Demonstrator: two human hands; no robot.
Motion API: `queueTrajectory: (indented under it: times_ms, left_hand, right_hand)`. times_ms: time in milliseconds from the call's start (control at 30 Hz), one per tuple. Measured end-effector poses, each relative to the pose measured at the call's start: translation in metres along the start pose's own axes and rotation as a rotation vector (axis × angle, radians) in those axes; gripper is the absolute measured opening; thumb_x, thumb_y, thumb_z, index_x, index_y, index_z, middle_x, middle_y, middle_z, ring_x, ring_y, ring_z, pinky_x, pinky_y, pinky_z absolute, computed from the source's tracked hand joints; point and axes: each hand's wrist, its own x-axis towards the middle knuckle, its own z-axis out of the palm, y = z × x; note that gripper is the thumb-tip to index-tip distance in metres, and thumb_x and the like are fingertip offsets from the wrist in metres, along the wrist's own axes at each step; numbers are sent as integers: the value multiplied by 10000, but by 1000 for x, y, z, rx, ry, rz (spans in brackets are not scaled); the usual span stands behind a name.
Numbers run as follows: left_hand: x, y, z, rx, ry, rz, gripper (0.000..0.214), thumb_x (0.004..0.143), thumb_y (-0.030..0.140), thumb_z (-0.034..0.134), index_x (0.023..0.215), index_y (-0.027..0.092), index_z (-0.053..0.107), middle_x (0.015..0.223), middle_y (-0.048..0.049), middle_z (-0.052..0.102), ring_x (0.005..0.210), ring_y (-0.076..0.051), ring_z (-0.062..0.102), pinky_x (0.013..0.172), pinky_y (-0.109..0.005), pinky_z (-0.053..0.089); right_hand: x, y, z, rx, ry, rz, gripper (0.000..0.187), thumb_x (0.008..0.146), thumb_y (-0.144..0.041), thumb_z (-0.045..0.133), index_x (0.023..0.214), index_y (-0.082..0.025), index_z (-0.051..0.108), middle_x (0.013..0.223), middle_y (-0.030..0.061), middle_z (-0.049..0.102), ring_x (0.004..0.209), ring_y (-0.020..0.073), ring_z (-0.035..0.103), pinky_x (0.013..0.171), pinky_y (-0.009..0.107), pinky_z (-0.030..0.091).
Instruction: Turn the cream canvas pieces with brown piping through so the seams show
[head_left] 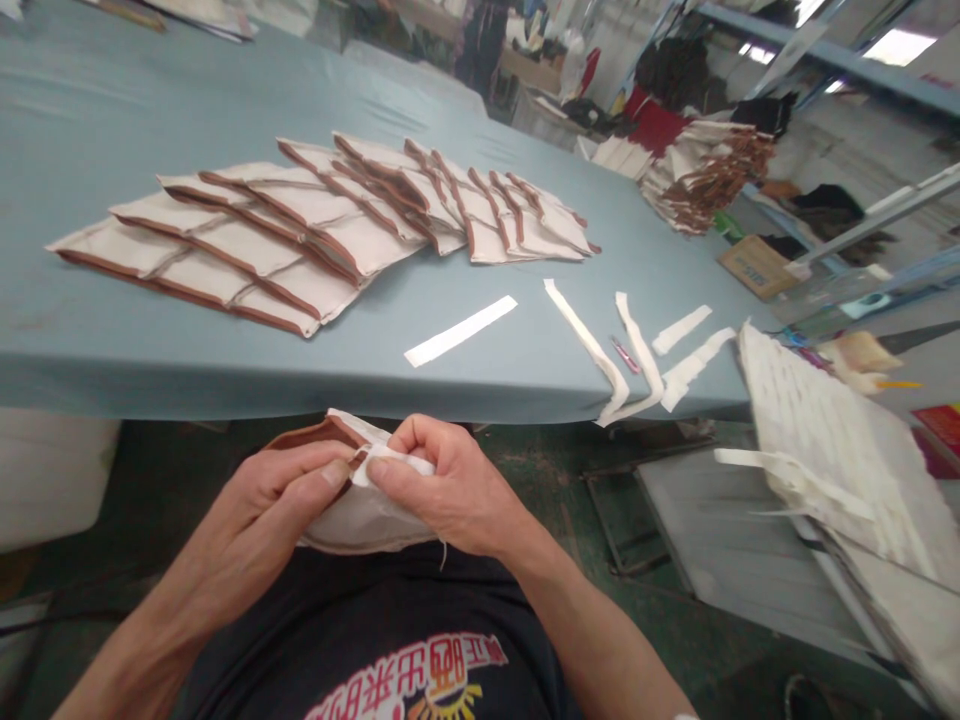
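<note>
**Black shirt (352, 640) below, both hands pinching a cloth piece (360, 525)**

Just above the shirt I see the cloth piece, cream with a brown edge, held in front of the body and below the near edge of the blue table (150, 120). The left hand (277, 500) has thumb and forefinger pressed shut on its top edge. The right hand (450, 490) is curled, its thumb and forefinger nipping a small white tab (375, 458) on the same edge, and the two hands' fingertips almost meet. Well beyond, a fanned row of pieces (300, 235) lies on the table. Loose white strips (460, 331) and pink snips (624, 354) lie to the right.
</note>
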Motion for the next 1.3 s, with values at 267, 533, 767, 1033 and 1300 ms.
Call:
queueTrajectory:
  times_ms: [267, 533, 767, 1033, 1300]
  left_hand:
    - [-2, 2, 7, -27, 28, -70, 266, 875, 360, 673, 711, 251, 851, 693, 6, 775, 621, -179, 685, 519, -186, 509]
    - [-6, 6, 22, 176, 173, -62, 246, 812, 309, 586, 644, 234, 750, 613, 37, 729, 524, -156, 652, 489, -199, 468]
    - [-15, 6, 27, 310, 199, -94, 286, 864, 305, 541, 724, 232, 780, 609, 50, 742, 512, -154, 675, 493, -207, 481]
    - [-20, 9, 37, 486, 326, 35, 268, 879, 275, 533, 681, 245, 711, 629, 35, 748, 523, -161, 692, 568, -260, 464]
    - [-12, 7, 26, 306, 164, 4, 273, 840, 273, 515, 667, 245, 724, 616, 25, 741, 539, -179, 682, 537, -248, 489]
  right_hand:
    - [1, 7, 2, -19, 17, 29, 351, 836, -522, 759, 821, -216, 590, 708, -61, 515, 634, 109, 419, 550, 234, 333]
    - [3, 13, 5, 49, 4, 24, 448, 813, -596, 803, 816, -211, 576, 693, -67, 516, 622, 100, 421, 553, 234, 313]
    - [5, 16, 11, 160, -6, 41, 376, 805, -523, 750, 768, -224, 526, 627, -71, 504, 569, 93, 406, 541, 232, 302]
    - [9, 28, 27, 291, 71, 4, 237, 822, -395, 629, 720, -222, 503, 616, -74, 445, 562, 91, 377, 537, 223, 314]
    - [20, 46, 32, 309, 120, 30, 223, 877, -406, 669, 864, -194, 603, 695, -54, 547, 580, 90, 451, 538, 214, 352]
